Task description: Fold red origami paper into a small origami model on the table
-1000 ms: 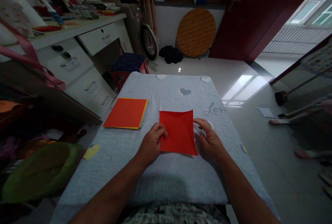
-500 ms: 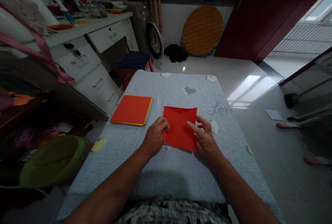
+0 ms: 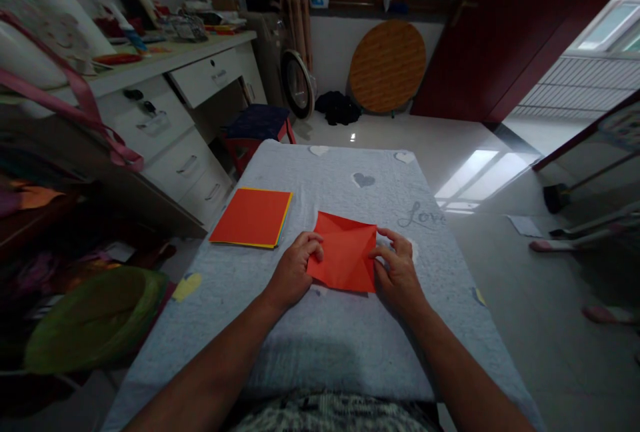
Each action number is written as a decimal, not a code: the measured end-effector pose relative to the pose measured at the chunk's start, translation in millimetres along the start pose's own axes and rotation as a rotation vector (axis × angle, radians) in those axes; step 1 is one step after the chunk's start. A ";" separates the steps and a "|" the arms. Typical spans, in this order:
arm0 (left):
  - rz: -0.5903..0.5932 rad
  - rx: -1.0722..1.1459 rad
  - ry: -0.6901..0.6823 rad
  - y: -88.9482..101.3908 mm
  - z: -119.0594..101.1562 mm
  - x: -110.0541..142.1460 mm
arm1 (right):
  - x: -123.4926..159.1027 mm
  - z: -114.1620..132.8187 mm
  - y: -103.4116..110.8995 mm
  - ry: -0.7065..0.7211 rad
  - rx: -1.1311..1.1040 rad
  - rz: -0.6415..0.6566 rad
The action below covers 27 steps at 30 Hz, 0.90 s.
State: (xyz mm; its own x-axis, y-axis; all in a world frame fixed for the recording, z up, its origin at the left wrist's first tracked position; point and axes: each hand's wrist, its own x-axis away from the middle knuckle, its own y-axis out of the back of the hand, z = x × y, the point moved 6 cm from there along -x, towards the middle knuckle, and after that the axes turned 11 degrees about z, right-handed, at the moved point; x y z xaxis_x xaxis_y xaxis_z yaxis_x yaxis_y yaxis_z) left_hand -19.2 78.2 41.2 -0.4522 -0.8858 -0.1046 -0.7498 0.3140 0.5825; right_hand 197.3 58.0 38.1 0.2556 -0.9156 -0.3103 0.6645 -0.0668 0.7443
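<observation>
A square sheet of red paper (image 3: 345,255) lies between my hands over the cloth-covered table, with faint diagonal creases across it. My left hand (image 3: 297,262) pinches its left edge, fingers curled on top. At the right edge, my right hand (image 3: 397,262) holds the paper between thumb and fingers, the index finger bent near the edge. A stack of coloured paper (image 3: 253,217), red on top with yellow and blue edges below, rests left of my left hand, apart from it.
The light blue tablecloth (image 3: 300,172) has hearts and lettering. A blue-topped stool (image 3: 257,122) stands beyond the table's far left corner. White drawers (image 3: 185,159) and a green basket (image 3: 95,319) are at the left. A round wooden board (image 3: 387,65) leans against the far wall.
My right fingers have moved from the top of the red paper to grip its right edge. The sheet now looks more creased and slightly tilted. The view has shifted a little.
</observation>
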 end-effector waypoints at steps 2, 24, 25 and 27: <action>0.001 0.013 0.016 0.4 2.8 1.1 | -0.4 -2.0 -1.7 -0.002 -0.007 -0.004; -0.189 0.901 0.157 -1.0 10.0 4.9 | 3.7 -15.2 -2.8 -0.218 -0.625 0.098; -0.218 0.915 0.144 0.0 7.4 4.3 | 4.4 -17.8 -5.6 -0.276 -0.708 0.110; -0.224 0.953 0.124 -0.9 3.0 3.1 | 5.2 -21.3 -11.1 -0.372 -0.852 0.126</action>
State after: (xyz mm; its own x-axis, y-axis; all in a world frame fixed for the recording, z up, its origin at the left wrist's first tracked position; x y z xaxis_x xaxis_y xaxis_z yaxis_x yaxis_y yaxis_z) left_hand -21.4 76.2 37.9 -0.2390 -0.9709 -0.0161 -0.9120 0.2302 -0.3395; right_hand 206.2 62.4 15.6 0.2171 -0.9742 0.0619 0.9752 0.2193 0.0300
